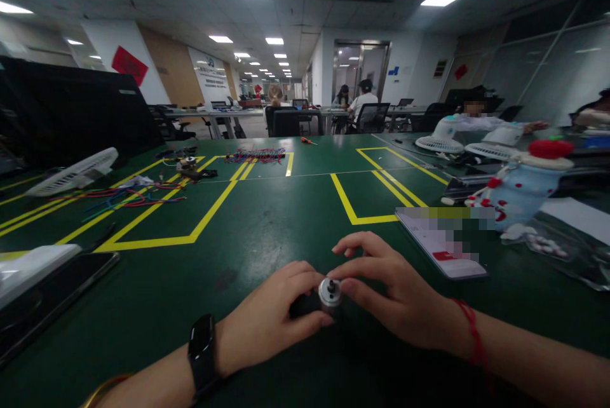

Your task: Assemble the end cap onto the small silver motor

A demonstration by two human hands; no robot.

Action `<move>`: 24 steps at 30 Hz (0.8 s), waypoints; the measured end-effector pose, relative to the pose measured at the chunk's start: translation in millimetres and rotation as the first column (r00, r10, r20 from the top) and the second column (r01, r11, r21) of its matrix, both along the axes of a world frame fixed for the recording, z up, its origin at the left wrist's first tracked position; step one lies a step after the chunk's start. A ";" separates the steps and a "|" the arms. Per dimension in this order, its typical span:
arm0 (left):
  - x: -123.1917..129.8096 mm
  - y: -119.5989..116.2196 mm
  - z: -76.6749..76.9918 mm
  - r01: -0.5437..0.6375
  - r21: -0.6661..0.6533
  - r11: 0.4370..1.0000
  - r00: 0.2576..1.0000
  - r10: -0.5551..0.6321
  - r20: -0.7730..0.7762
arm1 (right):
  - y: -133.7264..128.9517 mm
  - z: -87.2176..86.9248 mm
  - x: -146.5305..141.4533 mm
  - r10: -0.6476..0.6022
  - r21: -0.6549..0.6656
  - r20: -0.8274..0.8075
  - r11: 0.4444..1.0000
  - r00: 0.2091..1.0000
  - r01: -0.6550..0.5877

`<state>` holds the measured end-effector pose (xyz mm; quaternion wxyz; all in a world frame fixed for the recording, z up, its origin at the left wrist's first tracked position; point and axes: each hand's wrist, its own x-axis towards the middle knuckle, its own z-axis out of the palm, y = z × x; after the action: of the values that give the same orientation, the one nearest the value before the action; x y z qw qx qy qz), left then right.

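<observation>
A small silver cylindrical motor point(330, 294) with a dark shaft at its top stands upright on the green table between my hands. My left hand point(276, 306) is closed around its left side, thumb in front and fingers behind. From the right, the thumb and index finger of my right hand point(395, 287) press close on its upper rim, while another finger is lifted and held out. The motor's lower part is partly hidden and dark.
To the right lie a phone point(436, 243), a blue tumbler point(524, 189) and a clear plastic bag point(557, 249). A dark phone point(52, 300) lies at left. Farther off are loose wires point(138, 195), white fans point(441, 136), a screwdriver point(307, 140) and seated people.
</observation>
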<state>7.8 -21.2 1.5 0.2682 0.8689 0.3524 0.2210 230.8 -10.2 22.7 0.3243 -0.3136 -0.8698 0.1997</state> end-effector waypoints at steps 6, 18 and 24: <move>-0.6 0.5 3.1 0.012 -0.010 1.000 1.000 -0.012 0.008 | 16.0 -7.1 10.0 -0.147 -0.135 -0.078 0.982 0.986 0.136; 1.5 -0.5 2.4 0.003 -0.007 1.000 1.000 -0.003 -0.023 | -0.2 -7.5 0.0 -0.053 -0.056 -0.059 0.997 0.997 0.049; 2.8 0.9 1.0 0.005 0.002 1.000 1.000 -0.005 -0.016 | -8.0 0.4 -14.7 -0.114 -0.116 -0.107 0.988 0.988 0.101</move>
<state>10.6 -20.3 2.5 0.2651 0.8717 0.3523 0.2138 216.1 -18.2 23.0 0.3658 -0.3655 -0.8195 0.2470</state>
